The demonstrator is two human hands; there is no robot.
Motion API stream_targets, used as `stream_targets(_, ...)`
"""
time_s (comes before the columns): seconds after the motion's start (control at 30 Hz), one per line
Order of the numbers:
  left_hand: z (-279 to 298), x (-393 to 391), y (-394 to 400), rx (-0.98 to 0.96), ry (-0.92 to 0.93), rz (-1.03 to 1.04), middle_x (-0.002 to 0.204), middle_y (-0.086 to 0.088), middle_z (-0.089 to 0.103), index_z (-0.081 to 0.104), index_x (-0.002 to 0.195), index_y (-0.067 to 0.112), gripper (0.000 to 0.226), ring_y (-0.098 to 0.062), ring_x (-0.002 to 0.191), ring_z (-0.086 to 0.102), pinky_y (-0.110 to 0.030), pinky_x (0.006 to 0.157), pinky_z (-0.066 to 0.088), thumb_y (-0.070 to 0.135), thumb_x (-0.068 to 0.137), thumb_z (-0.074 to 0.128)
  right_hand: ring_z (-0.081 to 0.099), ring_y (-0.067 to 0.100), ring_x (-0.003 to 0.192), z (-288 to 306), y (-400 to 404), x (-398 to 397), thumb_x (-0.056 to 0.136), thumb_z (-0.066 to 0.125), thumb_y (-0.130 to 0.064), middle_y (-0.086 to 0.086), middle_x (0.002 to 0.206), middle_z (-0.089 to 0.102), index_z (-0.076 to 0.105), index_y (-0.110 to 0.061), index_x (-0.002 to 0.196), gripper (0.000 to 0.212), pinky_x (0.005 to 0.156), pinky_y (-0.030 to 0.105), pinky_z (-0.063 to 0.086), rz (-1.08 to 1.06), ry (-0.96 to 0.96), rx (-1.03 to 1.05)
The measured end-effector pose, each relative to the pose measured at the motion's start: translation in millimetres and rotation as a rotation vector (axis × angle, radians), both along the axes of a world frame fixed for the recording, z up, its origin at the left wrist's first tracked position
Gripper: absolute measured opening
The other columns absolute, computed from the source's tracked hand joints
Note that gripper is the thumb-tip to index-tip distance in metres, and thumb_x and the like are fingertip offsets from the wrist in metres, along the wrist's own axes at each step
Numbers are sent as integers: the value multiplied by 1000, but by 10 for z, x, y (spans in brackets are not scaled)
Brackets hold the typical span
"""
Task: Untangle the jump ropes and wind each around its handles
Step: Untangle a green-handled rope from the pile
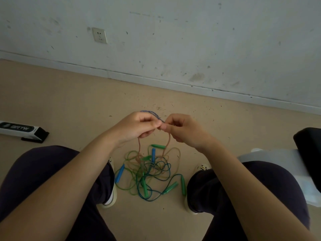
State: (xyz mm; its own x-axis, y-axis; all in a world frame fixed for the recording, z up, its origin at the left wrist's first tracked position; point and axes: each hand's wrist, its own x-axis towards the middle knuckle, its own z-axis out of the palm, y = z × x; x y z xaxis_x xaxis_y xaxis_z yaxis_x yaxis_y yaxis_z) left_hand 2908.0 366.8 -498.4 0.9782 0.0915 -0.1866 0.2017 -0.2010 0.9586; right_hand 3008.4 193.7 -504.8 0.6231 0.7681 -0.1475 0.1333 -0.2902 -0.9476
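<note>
Left hand: my left hand (137, 126) is raised over the floor, fingers curled, pinching a blue-and-white braided cord (153, 114) and the tan rope.
Right hand: my right hand (182, 129) meets it fingertip to fingertip at 3 o'clock of the left, pinching the same spot.
Tan rope: the tan rope (139, 146) hangs from both hands in two strands down into the pile.
Tangle: the jump ropes (149, 171) lie knotted on the floor at 6 o'clock from my hands, between my shoes.
Handles: a blue handle (119, 173) lies at the pile's 9 o'clock, a green handle (171, 187) at 4 o'clock.
Handling: I judge the cords light, limp, somewhat slippery; handles stiff.
Where to hold: best pinched close to a knot, or by a handle.
Elsewhere: a black-and-white box (22, 130) lies at 9 o'clock.
</note>
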Motion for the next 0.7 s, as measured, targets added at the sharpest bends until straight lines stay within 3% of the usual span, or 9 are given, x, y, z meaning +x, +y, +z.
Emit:
stream_targets(0.1, -6, 14, -25, -19, 18, -58, 90, 8, 71, 70, 107, 16, 30, 1, 78, 64, -11, 66, 45, 32, 81, 73, 48, 15, 48, 6, -3, -23, 95, 61, -15, 0, 58, 55, 61, -9, 84, 13, 48, 25, 42, 14, 106, 146)
stream_targets(0.17, -30, 24, -50, 2, 49, -163, 100, 8, 74, 73, 106, 19, 24, 3, 95, 67, -9, 80, 46, 28, 85, 72, 53, 19, 49, 10, 5, -26, 97, 57, -9, 6, 64, 59, 61, -8, 85, 13, 49, 28, 47, -9, 177, 216)
stream_targets(0.23, -35, 21, -75, 36, 91, -186, 95, 6, 76, 76, 88, 28, 14, 0, 96, 67, -17, 90, 44, 40, 82, 69, 54, 21, 49, 2, 8, -8, 97, 56, -8, 9, 65, 59, 61, -7, 83, 14, 48, 29, 48, -68, 193, 254)
stream_targets(0.3, -34, 23, -41, 63, 77, -164, 81, 0, 75, 70, 69, 27, 27, -10, 85, 70, -27, 96, 44, 49, 83, 62, 54, 21, 50, -16, -12, 48, 97, 56, -8, 8, 64, 59, 60, -7, 84, 14, 48, 29, 48, -146, 185, 273)
stream_targets(0.37, -1, 16, 49, 80, 59, -101, 58, -1, 63, 61, 61, 24, 37, -25, 68, 67, -30, 89, 47, 51, 87, 56, 53, 19, 51, -32, -62, 128, 98, 54, -8, 6, 64, 57, 59, -7, 84, 15, 48, 28, 47, -260, 152, 279)
stream_targets(0.43, 46, -20, 193, 68, 56, -14, 48, 3, 46, 59, 64, 19, 39, -19, 46, 48, -30, 68, 44, 53, 84, 58, 52, 16, 50, -32, -139, 229, 99, 52, -9, 4, 63, 55, 57, -9, 84, 17, 48, 27, 46, -409, 123, 293)
stream_targets(0.5, 91, -70, 345, 80, 48, 86, 49, 4, 37, 59, 69, 13, 43, -14, 44, 33, -29, 60, 38, 54, 80, 61, 54, 15, 55, -5, -234, 338, 100, 52, -13, 5, 67, 56, 57, -10, 84, 17, 53, 28, 48, -547, 134, 320)
stream_targets(0.63, 123, -126, 432, 147, -9, 199, 49, 4, 32, 65, 69, 18, 37, -16, 48, 31, -32, 63, 45, 50, 87, 60, 64, 17, 83, -11, -318, 458, 97, 59, -24, 5, 92, 65, 63, -11, 96, 13, 75, 35, 54, -601, 122, 251)
stream_targets(0.7, 99, -120, 338, 121, 22, 127, 49, 5, 32, 69, 69, 24, 37, -16, 49, 30, -29, 57, 38, 57, 81, 58, 62, 13, 102, -39, -263, 389, 91, 66, -37, 0, 114, 63, 58, -14, 119, 36, 89, 36, 51, -572, 44, 130)
